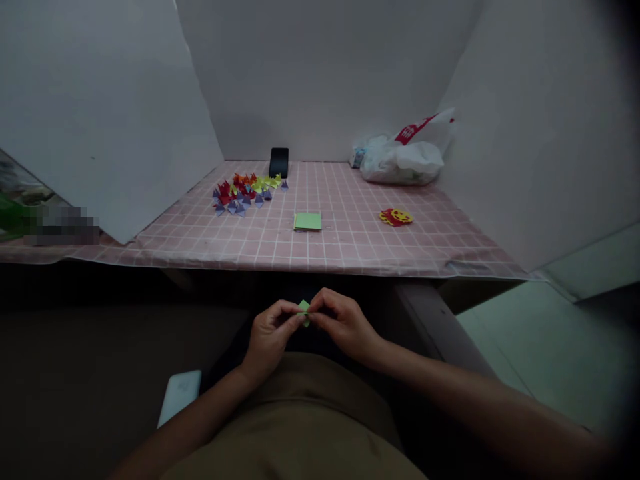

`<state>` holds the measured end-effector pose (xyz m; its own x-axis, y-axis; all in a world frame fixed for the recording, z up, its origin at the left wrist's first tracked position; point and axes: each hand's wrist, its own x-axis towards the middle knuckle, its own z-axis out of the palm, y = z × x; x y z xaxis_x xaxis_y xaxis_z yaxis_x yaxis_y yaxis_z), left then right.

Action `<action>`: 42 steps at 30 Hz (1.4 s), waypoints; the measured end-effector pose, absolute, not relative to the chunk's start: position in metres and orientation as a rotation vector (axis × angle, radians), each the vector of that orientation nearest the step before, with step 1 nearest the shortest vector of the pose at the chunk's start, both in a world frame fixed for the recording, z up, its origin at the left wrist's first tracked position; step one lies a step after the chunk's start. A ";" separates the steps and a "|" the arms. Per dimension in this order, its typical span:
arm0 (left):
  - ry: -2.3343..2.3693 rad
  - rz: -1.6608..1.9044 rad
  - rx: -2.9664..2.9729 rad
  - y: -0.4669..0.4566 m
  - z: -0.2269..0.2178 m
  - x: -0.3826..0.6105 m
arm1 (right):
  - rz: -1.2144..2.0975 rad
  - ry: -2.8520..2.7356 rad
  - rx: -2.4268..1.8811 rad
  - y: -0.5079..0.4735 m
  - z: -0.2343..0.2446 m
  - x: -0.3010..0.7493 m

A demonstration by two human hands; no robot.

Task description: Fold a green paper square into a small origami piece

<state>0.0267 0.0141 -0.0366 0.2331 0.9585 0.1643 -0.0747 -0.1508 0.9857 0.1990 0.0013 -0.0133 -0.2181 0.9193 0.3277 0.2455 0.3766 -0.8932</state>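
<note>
Both hands meet over my lap, below the table's front edge. My left hand (270,333) and my right hand (340,323) pinch a small folded piece of green paper (304,308) between their fingertips. Most of the paper is hidden by my fingers. On the pink checked tablecloth (350,247) straight ahead lies a stack of green paper squares (307,221). Farther back on the left sits a cluster of several small folded paper figures (245,192) in red, orange, yellow and purple.
A black phone (279,162) leans against the back wall. A white plastic bag (403,159) lies at the back right, and a red and yellow paper cutout (395,217) in front of it. White boards wall in both sides. A white flat object (179,395) rests by my left forearm.
</note>
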 end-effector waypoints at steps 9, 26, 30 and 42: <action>0.864 1.248 1.435 0.014 -0.039 0.026 | 0.819 -1.715 -1.013 0.000 -0.014 0.198; 0.830 1.291 1.579 0.016 -0.042 0.023 | 1.353 -1.303 -1.017 0.002 -0.008 0.195; 0.950 1.287 1.588 0.016 -0.036 0.023 | 1.371 -1.305 -0.971 0.002 -0.009 0.197; 0.819 1.026 1.131 0.015 -0.038 0.027 | 1.256 -1.480 -1.018 0.007 -0.012 0.199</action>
